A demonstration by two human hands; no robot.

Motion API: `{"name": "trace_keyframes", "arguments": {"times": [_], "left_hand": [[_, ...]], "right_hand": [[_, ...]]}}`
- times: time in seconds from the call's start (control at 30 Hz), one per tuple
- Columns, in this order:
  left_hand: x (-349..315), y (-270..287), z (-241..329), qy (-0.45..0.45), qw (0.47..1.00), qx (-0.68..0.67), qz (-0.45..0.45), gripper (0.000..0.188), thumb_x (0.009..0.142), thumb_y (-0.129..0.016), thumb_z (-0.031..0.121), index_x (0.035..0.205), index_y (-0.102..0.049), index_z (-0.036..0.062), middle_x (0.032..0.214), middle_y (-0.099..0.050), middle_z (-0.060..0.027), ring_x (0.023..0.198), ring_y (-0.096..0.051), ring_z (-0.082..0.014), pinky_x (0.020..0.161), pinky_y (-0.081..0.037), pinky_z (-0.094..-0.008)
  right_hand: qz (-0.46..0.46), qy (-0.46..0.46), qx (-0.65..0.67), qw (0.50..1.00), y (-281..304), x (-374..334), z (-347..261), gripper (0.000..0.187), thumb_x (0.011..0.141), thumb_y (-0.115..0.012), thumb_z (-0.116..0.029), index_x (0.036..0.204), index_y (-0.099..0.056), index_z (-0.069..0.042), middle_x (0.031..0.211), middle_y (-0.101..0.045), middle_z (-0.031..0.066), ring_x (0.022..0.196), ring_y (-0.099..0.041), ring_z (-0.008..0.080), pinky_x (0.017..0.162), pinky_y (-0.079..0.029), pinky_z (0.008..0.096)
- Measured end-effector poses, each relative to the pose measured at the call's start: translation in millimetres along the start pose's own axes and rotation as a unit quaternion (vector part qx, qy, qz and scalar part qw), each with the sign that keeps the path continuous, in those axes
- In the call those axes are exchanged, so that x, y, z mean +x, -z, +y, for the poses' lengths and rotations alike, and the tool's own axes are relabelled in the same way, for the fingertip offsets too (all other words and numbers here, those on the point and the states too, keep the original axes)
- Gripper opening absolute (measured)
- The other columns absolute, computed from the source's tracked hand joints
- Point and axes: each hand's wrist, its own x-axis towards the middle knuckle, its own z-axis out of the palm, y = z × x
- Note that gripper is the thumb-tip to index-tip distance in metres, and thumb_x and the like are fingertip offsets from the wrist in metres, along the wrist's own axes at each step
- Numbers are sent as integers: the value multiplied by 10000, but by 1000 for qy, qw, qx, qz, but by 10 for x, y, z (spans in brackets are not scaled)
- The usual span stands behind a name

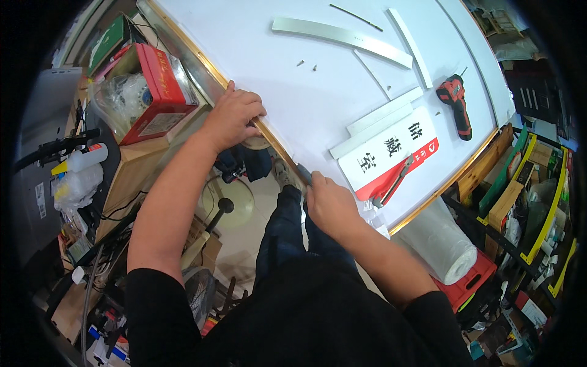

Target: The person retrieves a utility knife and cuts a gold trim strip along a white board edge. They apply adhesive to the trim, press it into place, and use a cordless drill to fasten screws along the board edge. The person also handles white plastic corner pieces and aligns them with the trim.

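Note:
My left hand [235, 116] is curled over the gold-coloured edge trim [276, 145] of the white tabletop [269, 73]. Farther along that same edge, my right hand [330, 205] is closed around a small dark grey tool [304, 174]. Its tip lies against the trim; most of it is hidden by my fingers, so its kind is unclear. To the right of that hand lies a white and red sign plate [373, 160], with a metal tool with a dark handle [394, 181] across it. A red and black cordless drill [454, 107] rests beyond.
Silvery flat strips [342, 38], a thin dark rod [356, 18] and several screws [315, 67] lie on the tabletop. A red box [160, 92] stands on the left. A roll of clear film [443, 248] and a crowded shelf [532, 208] are on the right. A stool [227, 202] is below.

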Motion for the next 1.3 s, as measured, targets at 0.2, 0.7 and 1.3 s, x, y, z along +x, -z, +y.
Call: {"name": "trace_keyframes", "arguments": {"times": [0.2,0.7,1.3], "left_hand": [[1,-20,1,-6,1000,3,4,367,710,-881,175,1032,-709,143,1130,-658,-10,1188,-612,-261,1243,-269,-654],[-33,90,75,-13,998,-25,58,522,721,-921,252,1143,-662,86,1215,-619,-122,1232,-574,-352,1224,-314,-595],[-395,-1078,1222,366,741,-516,226,842,916,-786,171,1550,-252,25,1047,-734,-182,953,-752,-239,854,-585,-357]], "right_hand": [[-23,-25,18,999,-4,-87,50,323,1015,-572,-190,1223,-545,55,961,-690,293,816,-678,499,743,-552,570],[187,28,-9,982,331,274,369,438,999,-616,-223,1362,-526,7,1059,-672,248,900,-692,443,766,-557,547],[-124,196,14,973,412,1993,-423,416,974,-604,-198,1375,-649,-101,1025,-746,185,988,-703,379,910,-543,462]]}}
